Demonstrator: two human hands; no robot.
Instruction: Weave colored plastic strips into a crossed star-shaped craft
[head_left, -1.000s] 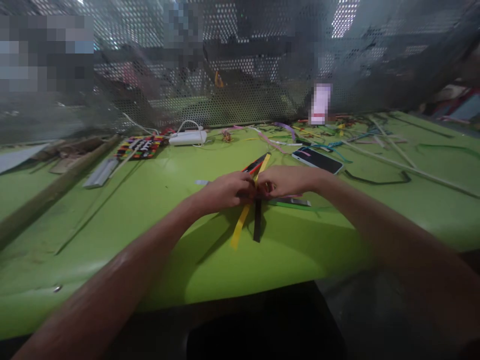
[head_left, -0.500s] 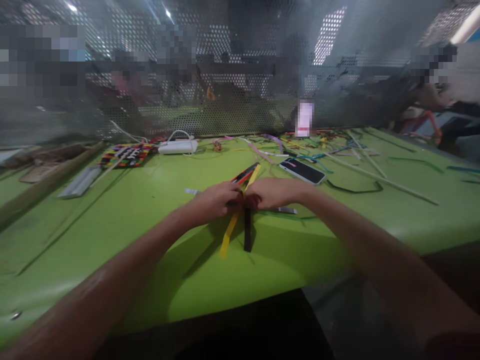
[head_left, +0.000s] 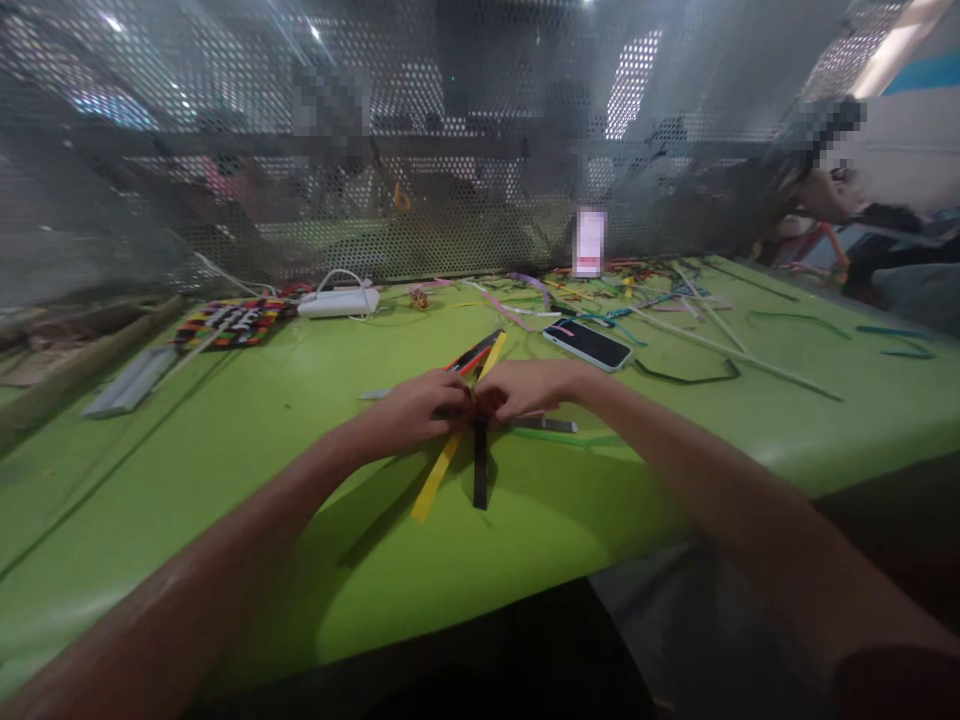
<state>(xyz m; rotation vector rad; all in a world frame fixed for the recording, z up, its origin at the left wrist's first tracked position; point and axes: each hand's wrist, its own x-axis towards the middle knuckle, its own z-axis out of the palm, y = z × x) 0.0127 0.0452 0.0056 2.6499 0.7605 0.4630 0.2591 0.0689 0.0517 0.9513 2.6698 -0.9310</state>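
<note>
My left hand [head_left: 420,408] and my right hand [head_left: 525,388] meet over the green table [head_left: 247,450], fingers closed on a bundle of crossing flat strips. A yellow strip [head_left: 435,480] and a black strip [head_left: 480,470] stick out toward me below the fingers. Beyond the hands, dark strips with a red-orange edge [head_left: 472,353] point away beside the yellow one. A grey strip [head_left: 551,425] comes out on the right, under my right hand, and another pale grey end shows left of my left hand. The crossing point of the strips is hidden by my fingers.
A phone [head_left: 587,343] lies beyond my right hand; a lit phone [head_left: 589,243] stands behind it. Coloured strips and long pale sticks [head_left: 757,360] spread on the right. A woven multicoloured piece [head_left: 229,322] and a white power strip [head_left: 339,302] are at left. A person [head_left: 825,190] sits far right.
The view has turned slightly, so most things sit further left. Both hands stay together on the strips; the lower end of the yellow strip slants out a little more to the left.
</note>
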